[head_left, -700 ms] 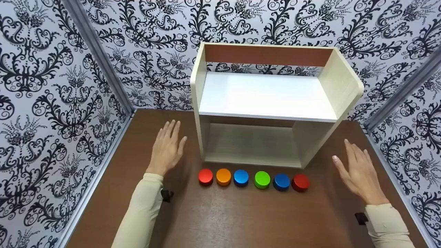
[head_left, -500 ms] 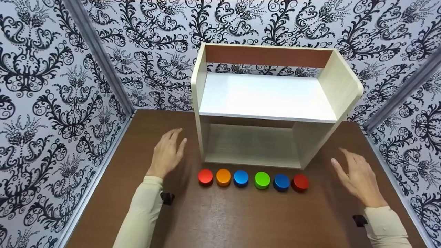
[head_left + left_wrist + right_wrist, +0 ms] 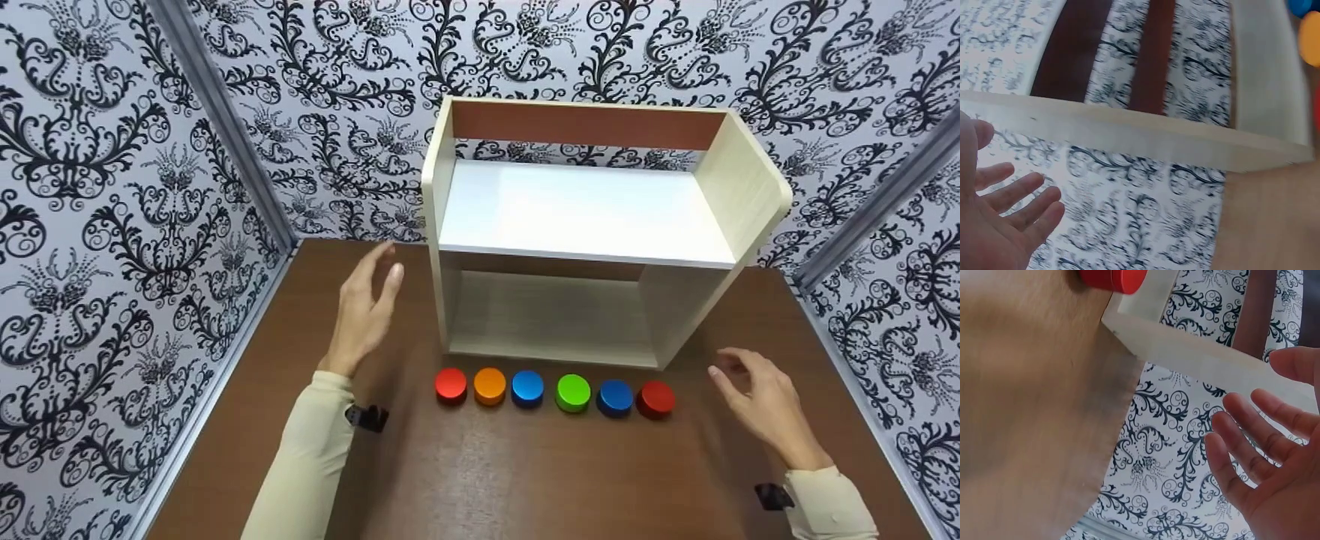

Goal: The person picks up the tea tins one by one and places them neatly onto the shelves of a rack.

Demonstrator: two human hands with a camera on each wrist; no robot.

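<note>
My left hand [image 3: 362,315] hovers left of a pale wooden shelf unit [image 3: 750,187], its fingers loosely bent and nothing in them. On the other side, my right hand [image 3: 769,401] hangs over the table to the right of a dark red round lid-like piece [image 3: 656,399], also holding nothing. A row of such round pieces lies before the shelf: a red one [image 3: 451,385], an orange one [image 3: 490,385], a light blue one [image 3: 528,388], a green one [image 3: 573,393] and a dark blue one [image 3: 615,397]. Both wrist views show the fingers apart from the shelf's side panels.
The shelf unit has a white middle board [image 3: 585,210] and a lower compartment floor [image 3: 555,315]. It stands at the back of a brown table [image 3: 510,480]. Black-and-white patterned walls [image 3: 337,90] enclose the table at the back and sides.
The fingers of both hands have gone from straight to loosely bent. My left hand has turned and risen slightly, and the right hand has moved a little left and nearer. The pieces stay put.
</note>
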